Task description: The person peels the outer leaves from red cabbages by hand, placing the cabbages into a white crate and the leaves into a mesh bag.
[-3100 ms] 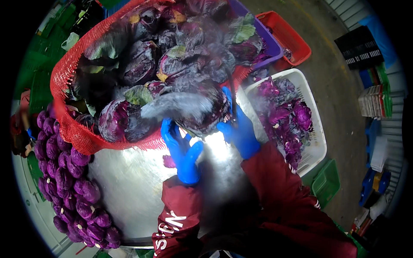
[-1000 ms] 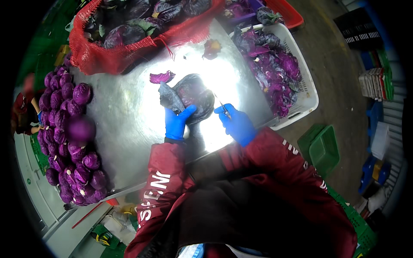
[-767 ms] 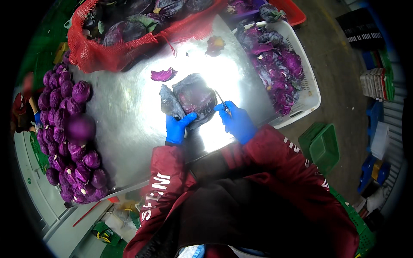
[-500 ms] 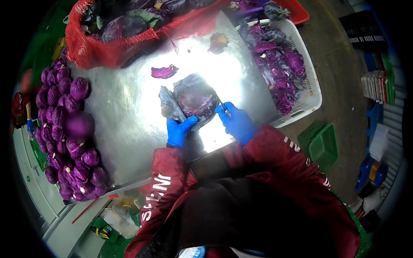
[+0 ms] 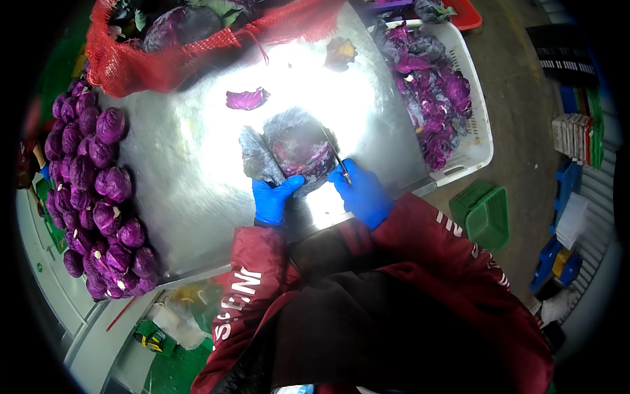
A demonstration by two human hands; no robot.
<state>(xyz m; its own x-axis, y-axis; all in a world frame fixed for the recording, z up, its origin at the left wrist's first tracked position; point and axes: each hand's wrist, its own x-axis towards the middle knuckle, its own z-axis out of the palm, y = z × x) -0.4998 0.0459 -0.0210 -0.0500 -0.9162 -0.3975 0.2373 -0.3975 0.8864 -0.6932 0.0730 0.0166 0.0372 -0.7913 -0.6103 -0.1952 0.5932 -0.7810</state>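
A dark red cabbage (image 5: 303, 148) with loose, greyish outer leaves rests on the steel table (image 5: 177, 197) in front of me. My blue-gloved left hand (image 5: 272, 199) grips its near left side, the thumb lying over the edge by a spread leaf (image 5: 258, 156). In my right hand (image 5: 365, 198), also gloved in blue, is a slim knife (image 5: 336, 150). Its blade points away from me along the right side of the cabbage. Glare hides whether the blade touches the head. Beyond the cabbage lies a loose purple leaf (image 5: 248, 99).
Peeled purple cabbages (image 5: 108, 184) are heaped along the left edge. A red mesh sack (image 5: 157, 72) of unpeeled heads fills the far left. To the right stands a white crate (image 5: 484, 125) of stripped leaves, with a green crate (image 5: 489, 220) below. A brownish leaf (image 5: 340, 52) lies far back.
A blurred purple cabbage over the left heap is gone from that spot. The knife blade shows longer beside the cabbage. My left hand keeps its hold; the whole view has shifted slightly.
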